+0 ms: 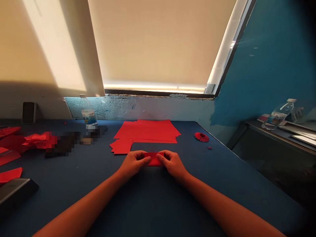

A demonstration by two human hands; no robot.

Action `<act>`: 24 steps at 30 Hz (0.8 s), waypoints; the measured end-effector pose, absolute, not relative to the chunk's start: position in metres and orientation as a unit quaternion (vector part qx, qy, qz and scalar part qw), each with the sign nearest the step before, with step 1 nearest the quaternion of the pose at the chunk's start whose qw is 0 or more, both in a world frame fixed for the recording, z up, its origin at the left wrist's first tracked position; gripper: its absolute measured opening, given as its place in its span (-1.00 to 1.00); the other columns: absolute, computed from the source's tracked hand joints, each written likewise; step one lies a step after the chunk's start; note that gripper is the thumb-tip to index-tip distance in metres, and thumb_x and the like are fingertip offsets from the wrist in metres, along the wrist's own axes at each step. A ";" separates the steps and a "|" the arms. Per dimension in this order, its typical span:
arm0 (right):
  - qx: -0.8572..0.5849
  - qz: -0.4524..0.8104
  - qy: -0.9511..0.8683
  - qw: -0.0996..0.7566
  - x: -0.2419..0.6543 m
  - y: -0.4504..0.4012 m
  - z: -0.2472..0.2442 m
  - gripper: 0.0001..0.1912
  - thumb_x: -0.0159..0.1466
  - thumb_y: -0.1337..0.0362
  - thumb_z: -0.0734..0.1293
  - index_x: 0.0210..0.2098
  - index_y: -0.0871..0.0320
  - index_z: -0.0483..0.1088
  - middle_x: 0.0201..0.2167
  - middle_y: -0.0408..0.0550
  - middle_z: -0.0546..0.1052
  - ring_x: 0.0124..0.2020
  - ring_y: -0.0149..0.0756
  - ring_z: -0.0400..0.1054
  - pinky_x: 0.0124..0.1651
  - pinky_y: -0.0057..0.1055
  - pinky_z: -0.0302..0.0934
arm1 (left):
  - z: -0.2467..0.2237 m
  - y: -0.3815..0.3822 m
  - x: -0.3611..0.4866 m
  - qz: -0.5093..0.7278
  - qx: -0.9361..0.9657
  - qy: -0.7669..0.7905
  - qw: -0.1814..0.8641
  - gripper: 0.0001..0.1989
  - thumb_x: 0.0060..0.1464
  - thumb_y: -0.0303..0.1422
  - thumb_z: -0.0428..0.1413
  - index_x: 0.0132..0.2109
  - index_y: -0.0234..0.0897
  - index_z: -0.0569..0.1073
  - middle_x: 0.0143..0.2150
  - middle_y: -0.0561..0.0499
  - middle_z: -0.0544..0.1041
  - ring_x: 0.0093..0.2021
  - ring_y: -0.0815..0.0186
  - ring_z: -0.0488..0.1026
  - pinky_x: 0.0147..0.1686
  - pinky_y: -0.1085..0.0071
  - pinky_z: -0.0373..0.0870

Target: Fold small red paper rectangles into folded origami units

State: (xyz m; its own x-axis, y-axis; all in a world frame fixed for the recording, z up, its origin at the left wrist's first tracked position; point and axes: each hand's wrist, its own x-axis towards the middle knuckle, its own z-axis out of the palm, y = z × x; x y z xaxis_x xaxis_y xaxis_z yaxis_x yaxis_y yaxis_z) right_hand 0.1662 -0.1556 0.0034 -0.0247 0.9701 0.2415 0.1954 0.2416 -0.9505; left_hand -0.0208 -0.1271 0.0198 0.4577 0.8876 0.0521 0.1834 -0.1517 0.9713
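Between my two hands is a small folded piece of red paper (154, 160), held near the middle of the dark blue table. My left hand (134, 162) pinches its left end, thumb on the near face. The right end is gripped the same way by my right hand (172, 162). Just beyond the hands lie large flat sheets of red paper (148, 130), overlapping one another. Smaller red paper pieces (122, 147) rest at their near left corner. The fingers behind the folded paper are partly hidden.
A fringed red paper ring (201, 137) lies to the right, beside a small red scrap (209, 148). Crumpled red paper (39, 140) is at the left. A water bottle (88, 112) stands at the back; another bottle (278, 115) is on the side desk. A dark box-like object (19, 194) sits front left.
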 end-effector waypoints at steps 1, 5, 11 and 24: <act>-0.480 0.386 -0.607 0.502 0.166 -0.156 0.004 -0.70 0.18 0.06 0.28 -0.34 0.20 0.45 -0.45 -0.09 0.48 -0.43 -0.34 0.29 -0.37 -0.43 0.15 | 0.019 -0.126 -0.021 0.340 0.676 0.395 0.521 -0.65 -0.01 -0.12 0.11 -0.26 -0.36 0.44 -0.54 0.09 0.33 -0.58 0.46 0.18 -0.65 0.56 0.04; -0.489 0.388 -0.595 0.505 0.167 -0.156 0.006 -0.70 0.16 0.06 0.30 -0.40 0.19 0.46 -0.49 -0.12 0.46 -0.45 -0.37 0.26 -0.39 -0.45 0.11 | 0.013 -0.124 -0.022 0.342 0.672 0.382 0.535 -0.67 0.00 -0.12 0.10 -0.30 -0.35 0.44 -0.53 0.09 0.32 -0.57 0.47 0.15 -0.64 0.55 0.01; -0.503 0.419 -0.565 0.501 0.166 -0.156 0.008 -0.70 0.13 0.05 0.33 -0.42 0.19 0.47 -0.50 -0.14 0.45 -0.47 -0.39 0.24 -0.40 -0.47 0.09 | 0.012 -0.123 -0.023 0.345 0.687 0.388 0.509 -0.66 0.03 -0.10 0.06 -0.42 -0.34 0.42 -0.56 0.10 0.31 -0.57 0.47 0.14 -0.61 0.54 0.01; -0.507 0.433 -0.554 0.498 0.167 -0.157 0.004 -0.64 0.11 0.00 0.34 -0.40 0.21 0.48 -0.53 -0.11 0.45 -0.51 -0.37 0.22 -0.42 -0.44 0.10 | 0.014 -0.125 -0.024 0.348 0.696 0.387 0.494 -0.61 0.03 -0.08 0.03 -0.55 -0.31 0.28 -0.64 0.14 0.19 -0.60 0.45 0.09 -0.58 0.48 -0.02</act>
